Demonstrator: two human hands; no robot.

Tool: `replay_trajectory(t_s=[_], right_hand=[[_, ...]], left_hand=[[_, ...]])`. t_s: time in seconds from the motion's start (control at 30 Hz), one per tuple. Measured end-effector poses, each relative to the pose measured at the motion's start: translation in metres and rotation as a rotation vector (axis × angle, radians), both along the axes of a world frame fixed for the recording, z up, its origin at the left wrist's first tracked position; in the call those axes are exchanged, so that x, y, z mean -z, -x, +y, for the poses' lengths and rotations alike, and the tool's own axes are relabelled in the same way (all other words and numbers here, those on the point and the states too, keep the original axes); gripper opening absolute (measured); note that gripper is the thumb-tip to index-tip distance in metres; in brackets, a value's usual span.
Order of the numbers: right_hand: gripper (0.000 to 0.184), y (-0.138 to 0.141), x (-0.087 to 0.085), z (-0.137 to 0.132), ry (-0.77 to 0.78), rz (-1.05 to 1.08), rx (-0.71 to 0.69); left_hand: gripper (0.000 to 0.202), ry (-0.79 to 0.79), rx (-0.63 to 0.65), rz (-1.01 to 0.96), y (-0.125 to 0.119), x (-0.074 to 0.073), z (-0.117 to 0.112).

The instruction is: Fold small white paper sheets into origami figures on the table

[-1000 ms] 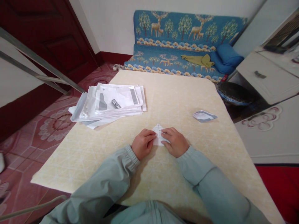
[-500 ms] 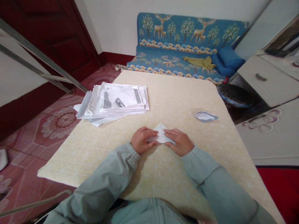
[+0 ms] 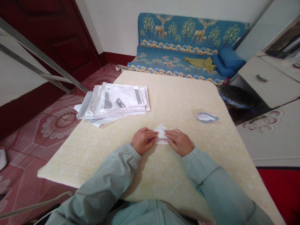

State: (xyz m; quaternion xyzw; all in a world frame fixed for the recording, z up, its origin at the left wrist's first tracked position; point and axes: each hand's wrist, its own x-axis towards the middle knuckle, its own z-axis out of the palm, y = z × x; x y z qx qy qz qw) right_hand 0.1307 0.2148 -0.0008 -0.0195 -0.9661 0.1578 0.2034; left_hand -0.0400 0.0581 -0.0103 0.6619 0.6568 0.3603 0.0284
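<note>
A small folded sheet of paper (image 3: 161, 131) lies on the table in front of me, its pointed tip facing away. Faint printed lines run across it, and a strip along its near edge is turned up. My left hand (image 3: 144, 140) grips the paper's left side, thumb and fingers pinched together. On the opposite side my right hand (image 3: 180, 142) pinches the paper in the same way. Fingers cover both side corners. To the right, apart from my hands, rests a folded paper boat shape (image 3: 207, 117) in grey and white.
A stack of papers and plastic sleeves (image 3: 122, 97) sits at the table's left, with a small dark and silver object (image 3: 120, 102) on top. Beyond the table (image 3: 182, 90) stands a blue patterned sofa (image 3: 175, 53). White drawers (image 3: 264, 79) flank the right side.
The paper's near edge has been lifted and folded up, showing a strip with pinkish marks. My thumbs have shifted upward with it. The rest stays in place.
</note>
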Motion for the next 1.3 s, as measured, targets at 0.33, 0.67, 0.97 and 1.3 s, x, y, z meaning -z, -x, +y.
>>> replay_trajectory(t_s=[0.33,0.67,0.97,1.3], right_hand=[[0.017,-0.006,0.014,0.007,0.289,0.141,0.163],[0.014,-0.003,0.011,0.005,0.406,0.099,0.337],[0.016,0.002,0.002,0.001,0.366,-0.031,0.592],[0.021,0.004,-0.002,0.002,0.229,-0.114,0.741]], left_hand=[[0.016,0.039,-0.176,-0.144,-0.002,0.001,0.0],[0.015,0.067,-0.219,-0.105,0.0,-0.003,0.004],[0.01,0.144,-0.299,-0.189,0.001,-0.01,0.009],[0.007,0.189,-0.333,-0.208,0.008,-0.012,0.01]])
